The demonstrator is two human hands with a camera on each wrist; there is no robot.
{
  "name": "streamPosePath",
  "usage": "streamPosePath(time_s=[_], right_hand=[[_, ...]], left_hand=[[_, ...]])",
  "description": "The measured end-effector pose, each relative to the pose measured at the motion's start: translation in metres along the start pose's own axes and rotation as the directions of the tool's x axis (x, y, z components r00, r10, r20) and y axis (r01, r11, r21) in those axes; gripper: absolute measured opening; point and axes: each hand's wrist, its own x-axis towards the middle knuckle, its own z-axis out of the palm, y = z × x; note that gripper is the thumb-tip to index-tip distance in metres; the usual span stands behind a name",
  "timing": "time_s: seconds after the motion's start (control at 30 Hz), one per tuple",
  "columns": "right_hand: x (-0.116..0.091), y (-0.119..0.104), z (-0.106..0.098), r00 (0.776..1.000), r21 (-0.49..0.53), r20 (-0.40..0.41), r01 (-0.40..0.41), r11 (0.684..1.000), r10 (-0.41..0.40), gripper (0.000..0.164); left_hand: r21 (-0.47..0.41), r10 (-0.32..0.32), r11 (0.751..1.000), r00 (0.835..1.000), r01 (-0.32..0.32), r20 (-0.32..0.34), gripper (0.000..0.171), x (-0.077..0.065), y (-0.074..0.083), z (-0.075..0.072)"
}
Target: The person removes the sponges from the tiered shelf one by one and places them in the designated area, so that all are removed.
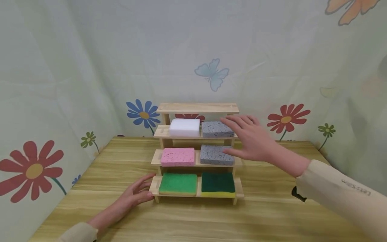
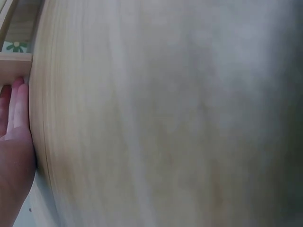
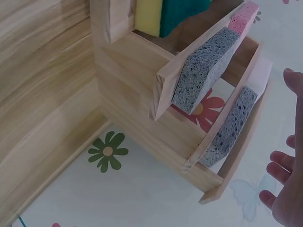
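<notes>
A wooden tiered rack [image 1: 198,108] stands on the table with sponges on its lower three shelves. My left hand [image 1: 136,192] touches the left end of the bottom shelf, thumb near its front corner. In the left wrist view, its fingers [image 2: 20,109] reach straight to the board. My right hand [image 1: 251,137] hovers with spread fingers at the rack's right side, overlapping the upper grey sponge [image 1: 216,129] and lower grey sponge [image 1: 214,155]. In the right wrist view, a gap separates the fingers [image 3: 280,161] from the sponges, and nothing is held.
A white sponge [image 1: 184,127] and a pink sponge [image 1: 177,156] lie left of the grey ones. On the bottom shelf are a green sponge [image 1: 178,183] and a dark-green-and-yellow sponge [image 1: 218,184]. Behind the wooden table [image 1: 272,208] hangs a floral curtain [image 1: 145,43].
</notes>
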Motion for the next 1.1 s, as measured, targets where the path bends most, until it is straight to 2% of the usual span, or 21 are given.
streamPosePath(time_s=[0.2,0.5,0.73,0.8,0.93,1.1], right_hand=[[0.024,-0.005,0.004,0.991,0.094,0.128,-0.058,0.994,0.046,0.089],[0.056,-0.009,0.018,0.98,0.247,0.191,-0.106,0.963,0.059,0.083],[0.082,-0.013,0.025,0.943,0.28,0.326,-0.17,0.945,0.073,0.081],[0.088,-0.013,0.028,0.938,0.273,0.341,-0.165,0.948,0.065,0.082],[0.098,-0.012,0.034,0.944,0.278,0.328,-0.131,0.952,0.034,0.083],[0.107,-0.014,0.039,0.942,0.285,0.333,-0.132,0.95,0.031,0.082]], left_hand=[[0.006,-0.013,1.0,1.0,0.013,-0.022,0.07,-0.001,0.002,0.002],[-0.023,0.051,0.998,0.999,-0.051,0.009,0.072,-0.002,0.0,0.002],[-0.048,0.073,0.996,0.997,-0.073,0.013,0.072,-0.003,-0.002,0.001],[-0.044,0.067,0.997,0.998,-0.066,0.01,0.072,-0.003,-0.002,0.002],[-0.028,0.049,0.998,0.999,-0.049,0.001,0.072,-0.004,0.0,0.002],[-0.021,0.049,0.999,0.999,-0.049,0.003,0.071,-0.004,0.001,0.002]])
